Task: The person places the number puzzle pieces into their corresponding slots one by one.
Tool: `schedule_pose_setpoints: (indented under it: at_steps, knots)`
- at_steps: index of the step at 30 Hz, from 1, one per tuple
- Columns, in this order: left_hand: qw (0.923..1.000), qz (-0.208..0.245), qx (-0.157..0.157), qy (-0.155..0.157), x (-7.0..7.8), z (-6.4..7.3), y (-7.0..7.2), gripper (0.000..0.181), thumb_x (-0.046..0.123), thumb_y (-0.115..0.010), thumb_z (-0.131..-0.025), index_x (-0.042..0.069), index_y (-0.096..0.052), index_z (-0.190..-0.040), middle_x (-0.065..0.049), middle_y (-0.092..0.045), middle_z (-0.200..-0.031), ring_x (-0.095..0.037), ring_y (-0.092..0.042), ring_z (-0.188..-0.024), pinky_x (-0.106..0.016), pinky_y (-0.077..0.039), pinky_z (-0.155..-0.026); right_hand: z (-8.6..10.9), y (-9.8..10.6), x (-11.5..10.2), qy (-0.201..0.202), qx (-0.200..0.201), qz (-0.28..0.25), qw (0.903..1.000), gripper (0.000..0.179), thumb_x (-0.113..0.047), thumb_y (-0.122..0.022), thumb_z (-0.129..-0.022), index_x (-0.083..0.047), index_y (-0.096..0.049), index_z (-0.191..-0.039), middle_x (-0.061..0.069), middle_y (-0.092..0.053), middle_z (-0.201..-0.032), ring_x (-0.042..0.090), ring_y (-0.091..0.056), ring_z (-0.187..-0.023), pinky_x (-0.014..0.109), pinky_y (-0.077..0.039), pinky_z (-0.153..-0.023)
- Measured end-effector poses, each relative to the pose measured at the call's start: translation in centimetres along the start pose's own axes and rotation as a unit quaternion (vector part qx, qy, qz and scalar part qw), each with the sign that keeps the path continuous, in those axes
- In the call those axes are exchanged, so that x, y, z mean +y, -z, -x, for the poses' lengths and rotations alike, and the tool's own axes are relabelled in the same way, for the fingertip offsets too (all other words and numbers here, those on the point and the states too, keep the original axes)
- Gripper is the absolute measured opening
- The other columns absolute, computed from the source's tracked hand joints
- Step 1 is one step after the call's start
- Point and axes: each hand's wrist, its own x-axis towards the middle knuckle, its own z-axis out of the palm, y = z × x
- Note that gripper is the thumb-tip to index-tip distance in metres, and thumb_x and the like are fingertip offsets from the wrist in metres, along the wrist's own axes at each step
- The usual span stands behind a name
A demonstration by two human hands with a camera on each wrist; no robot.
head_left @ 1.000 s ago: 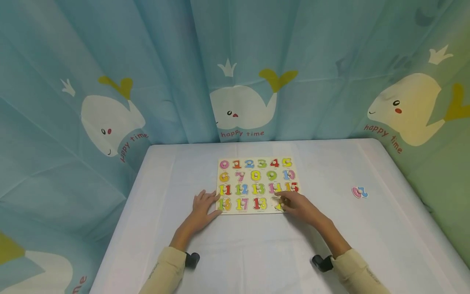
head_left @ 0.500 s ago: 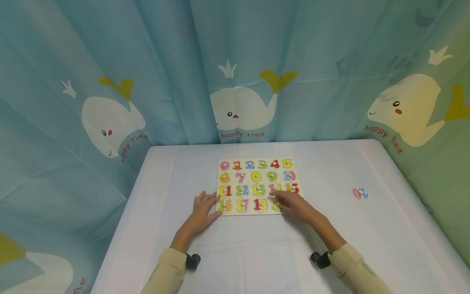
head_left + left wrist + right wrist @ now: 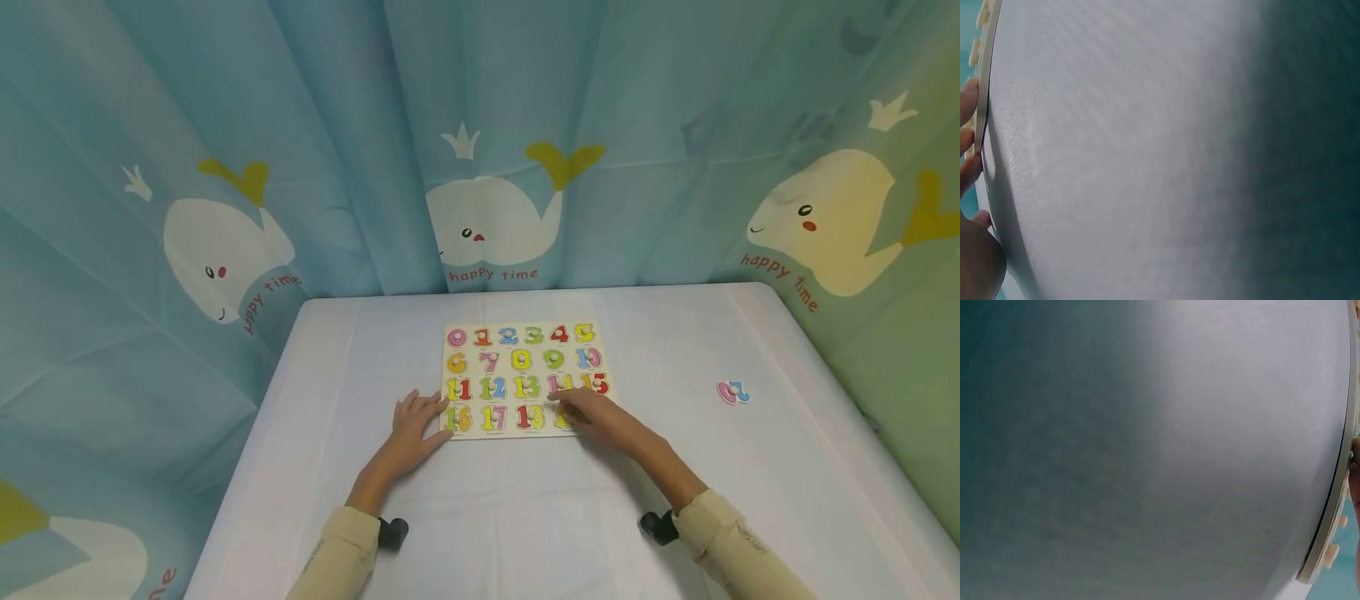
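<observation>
A wooden number puzzle board [image 3: 510,434] lies flat on the table, with colourful numerals in rows. My left hand [image 3: 412,425] rests at the board's left edge, fingers spread and thumb by the lower left corner. In the left wrist view, its fingers [image 3: 969,100] lie along the board's side. My right hand [image 3: 603,417] is over the lower right part, its bent fingers pinching a number piece whose yellow digit [image 3: 561,419] shows right of the 18. That hand hides the rest of the piece and the board's corner. The right wrist view catches only a sliver of fingers [image 3: 1355,484].
A loose pink and blue number piece [image 3: 733,392] lies on the white table [image 3: 480,517], well right of the board. A blue curtain [image 3: 360,167] with printed whales hangs behind and beside the table.
The right hand has shifted slightly left with the yellow-digit piece, between one second and half a second ago, and has hardly moved since. The left hand and the loose piece stay put.
</observation>
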Motion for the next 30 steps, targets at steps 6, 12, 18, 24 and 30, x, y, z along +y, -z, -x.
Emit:
schedule_pose_setpoints:
  at_steps: [6, 12, 18, 24, 30]
  knots:
    - [1.0000, -0.001, -0.004, 0.000, 0.0, 0.0, 0.1, 0.055, 0.028, -0.066, -0.088, 0.007, -0.049, -0.135, -0.013, -0.040, -0.143, -0.041, -0.014, -0.137, -0.061, 0.000, -0.106, 0.9, 0.8, 0.9, -0.021, 0.053, -0.026, 0.9980, 0.037, -0.008, -0.066, -0.088, -0.008, -0.058, -0.124, -0.001, -0.059, -0.106, 0.016, -0.052, -0.095, 0.039, -0.047, -0.086]
    - [1.0000, 0.003, -0.004, -0.001, 0.0, -0.1, 0.1, 0.055, 0.028, -0.066, -0.088, 0.006, -0.049, -0.135, -0.014, -0.040, -0.143, -0.041, -0.014, -0.137, -0.062, 0.000, -0.106, 3.4, 3.8, 5.4, -0.083, 0.275, 0.011, 0.9578, 0.026, 0.000, -0.059, -0.089, 0.002, -0.059, -0.115, 0.017, -0.057, -0.102, 0.031, -0.054, -0.091, 0.048, -0.045, -0.077]
    - [1.0000, -0.004, -0.003, 0.000, -0.2, 0.1, 0.1, 0.055, 0.029, -0.066, -0.088, 0.007, -0.049, -0.135, -0.014, -0.040, -0.143, -0.041, -0.014, -0.137, -0.062, 0.000, -0.106, 7.7, 7.4, 9.9, -0.249, 0.377, 0.036, 0.8913, 0.030, 0.001, -0.055, -0.090, 0.014, -0.053, -0.117, 0.030, -0.047, -0.100, 0.042, -0.049, -0.089, 0.052, -0.041, -0.075]
    - [0.9999, -0.011, 0.002, -0.001, -0.2, 0.1, 0.1, 0.054, 0.029, -0.065, -0.088, 0.007, -0.049, -0.135, -0.014, -0.041, -0.142, -0.041, -0.015, -0.137, -0.062, -0.001, -0.106, 10.2, 8.4, 12.3, -0.341, 0.278, 0.009, 0.8981, 0.038, -0.010, -0.055, -0.093, 0.017, -0.047, -0.118, 0.032, -0.045, -0.101, 0.045, -0.047, -0.091, 0.054, -0.042, -0.074]
    - [0.9999, 0.000, 0.007, -0.012, 0.1, 0.2, 0.1, 0.054, 0.027, -0.065, -0.088, 0.005, -0.049, -0.134, -0.015, -0.041, -0.142, -0.043, -0.016, -0.136, -0.063, -0.002, -0.106, 10.6, 8.1, 12.7, -0.351, 0.289, 0.015, 0.8906, 0.036, -0.012, -0.056, -0.091, 0.017, -0.052, -0.112, 0.031, -0.052, -0.092, 0.043, -0.048, -0.085, 0.051, -0.041, -0.070]
